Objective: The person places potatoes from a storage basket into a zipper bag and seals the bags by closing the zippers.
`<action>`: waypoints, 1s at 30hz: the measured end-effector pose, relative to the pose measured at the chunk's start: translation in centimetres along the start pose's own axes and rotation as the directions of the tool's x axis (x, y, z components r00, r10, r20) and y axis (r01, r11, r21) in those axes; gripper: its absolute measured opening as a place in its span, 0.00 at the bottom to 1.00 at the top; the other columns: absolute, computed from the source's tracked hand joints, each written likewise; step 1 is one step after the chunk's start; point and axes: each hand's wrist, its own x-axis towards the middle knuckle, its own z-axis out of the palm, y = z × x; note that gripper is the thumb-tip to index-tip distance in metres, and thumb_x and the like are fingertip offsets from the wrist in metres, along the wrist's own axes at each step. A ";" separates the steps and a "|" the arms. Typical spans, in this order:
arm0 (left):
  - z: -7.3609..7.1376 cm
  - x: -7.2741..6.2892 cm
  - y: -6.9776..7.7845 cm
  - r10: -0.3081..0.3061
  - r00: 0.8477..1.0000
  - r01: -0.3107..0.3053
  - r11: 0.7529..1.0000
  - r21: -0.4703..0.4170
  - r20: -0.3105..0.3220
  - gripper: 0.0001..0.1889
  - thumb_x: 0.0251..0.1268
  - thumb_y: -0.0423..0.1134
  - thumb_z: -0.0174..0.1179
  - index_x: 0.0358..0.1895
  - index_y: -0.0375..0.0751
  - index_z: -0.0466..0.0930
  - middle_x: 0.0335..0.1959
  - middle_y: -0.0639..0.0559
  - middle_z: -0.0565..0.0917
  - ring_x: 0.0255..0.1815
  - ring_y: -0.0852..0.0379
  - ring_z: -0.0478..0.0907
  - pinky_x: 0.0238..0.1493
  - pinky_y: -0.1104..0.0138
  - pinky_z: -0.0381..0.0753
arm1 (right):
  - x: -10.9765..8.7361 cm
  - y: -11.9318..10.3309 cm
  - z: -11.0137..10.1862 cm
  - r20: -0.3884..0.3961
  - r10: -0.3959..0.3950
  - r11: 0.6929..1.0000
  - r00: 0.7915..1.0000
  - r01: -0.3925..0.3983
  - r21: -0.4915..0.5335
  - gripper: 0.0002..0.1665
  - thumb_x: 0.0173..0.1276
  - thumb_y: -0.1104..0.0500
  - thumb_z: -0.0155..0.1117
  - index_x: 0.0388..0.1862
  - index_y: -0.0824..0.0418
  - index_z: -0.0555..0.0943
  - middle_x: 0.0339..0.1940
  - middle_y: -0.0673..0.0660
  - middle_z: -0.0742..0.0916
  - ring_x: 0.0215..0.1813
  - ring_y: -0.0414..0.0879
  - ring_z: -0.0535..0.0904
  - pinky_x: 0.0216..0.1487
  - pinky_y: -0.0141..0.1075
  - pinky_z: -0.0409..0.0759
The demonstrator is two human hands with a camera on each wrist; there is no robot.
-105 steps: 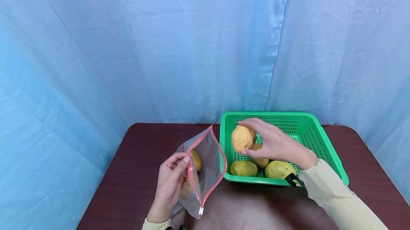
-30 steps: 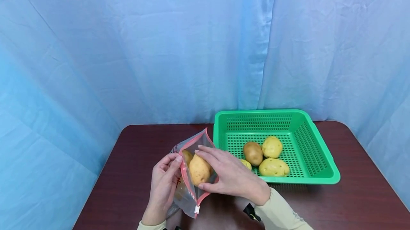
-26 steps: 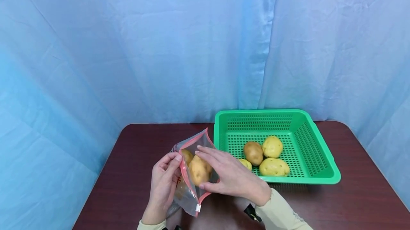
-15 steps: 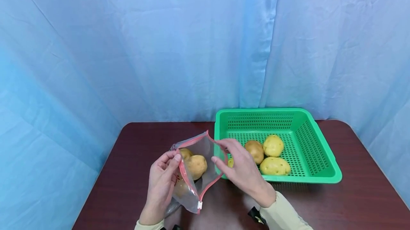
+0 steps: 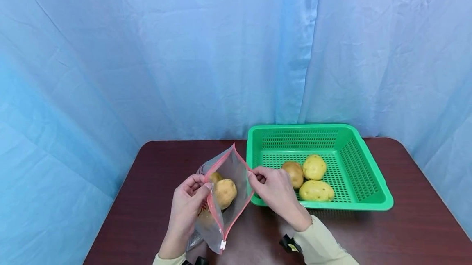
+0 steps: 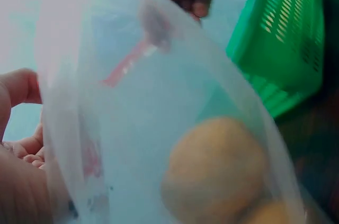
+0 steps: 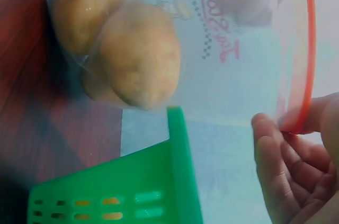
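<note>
A clear zipper bag [image 5: 237, 193] with pink edges and a white slider [image 5: 223, 245] stands with its mouth spread wide. My left hand [image 5: 187, 203] pinches the left edge of the mouth between thumb and fingers. On the opposite edge, thumb and fingers of my right hand [image 5: 276, 193] pinch the pink strip, as the right wrist view also shows. Inside the bag a tan potato [image 5: 225, 193] lies against other potatoes, one of them a potato [image 7: 87, 12] at the bag's lower part. Printed drawings and red lettering [image 7: 228, 33] mark the plastic.
Right of the bag stands a green perforated basket [image 5: 368, 207]. In it lie a brown potato [image 5: 293, 174], a yellow potato [image 5: 314, 167] and a longer yellow potato [image 5: 316, 191]. The dark red table [image 5: 166, 166] ends at a blue curtain [image 5: 221, 72].
My right hand has carried the tan potato from over the basket into the bag and let it go. It then moved to the bag's right edge and took hold of it.
</note>
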 end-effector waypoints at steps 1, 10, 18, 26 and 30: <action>0.0 0.0 -0.1 0.002 1.000 -0.002 1.000 0.028 -0.002 0.05 0.64 0.23 0.62 0.41 0.28 0.77 0.31 0.50 0.80 0.26 0.63 0.75 0.27 0.73 0.76 | 0.0 0.0 0.0 -0.019 -0.009 1.000 1.000 0.009 0.015 0.11 0.68 0.59 0.69 0.25 0.50 0.86 0.16 0.35 0.76 0.19 0.30 0.69 0.22 0.31 0.67; 0.0 -0.2 -0.5 0.018 1.000 -0.018 1.000 -0.017 0.011 0.02 0.70 0.25 0.61 0.40 0.33 0.81 0.29 0.54 0.83 0.27 0.64 0.76 0.30 0.72 0.79 | -0.3 0.4 -0.6 0.029 0.022 0.991 0.999 -0.026 0.132 0.07 0.73 0.55 0.67 0.34 0.50 0.88 0.21 0.36 0.81 0.23 0.33 0.75 0.26 0.32 0.75; 0.7 -0.3 -0.7 0.018 0.999 -0.016 0.998 -0.065 0.026 0.07 0.71 0.25 0.59 0.38 0.40 0.83 0.28 0.55 0.81 0.25 0.64 0.75 0.27 0.73 0.76 | -1.2 1.6 -2.2 0.092 0.046 0.979 0.995 -0.064 0.194 0.17 0.77 0.48 0.64 0.54 0.57 0.87 0.38 0.42 0.89 0.39 0.35 0.85 0.44 0.35 0.85; 0.8 -0.4 -0.9 0.002 0.999 0.000 0.998 -0.071 0.033 0.06 0.73 0.27 0.60 0.38 0.42 0.83 0.27 0.56 0.82 0.24 0.64 0.74 0.26 0.74 0.74 | -2.3 3.1 -4.4 0.089 0.022 0.989 0.996 -0.035 0.143 0.17 0.77 0.50 0.65 0.59 0.55 0.85 0.49 0.45 0.89 0.46 0.35 0.86 0.48 0.38 0.86; 0.9 -0.4 -0.9 0.003 0.999 0.000 0.997 -0.082 0.034 0.06 0.72 0.27 0.61 0.39 0.42 0.83 0.28 0.55 0.82 0.25 0.64 0.75 0.27 0.73 0.76 | -2.6 4.1 -5.3 0.070 -0.013 0.994 0.997 0.005 0.110 0.17 0.76 0.53 0.67 0.60 0.56 0.84 0.52 0.49 0.89 0.48 0.39 0.87 0.47 0.40 0.87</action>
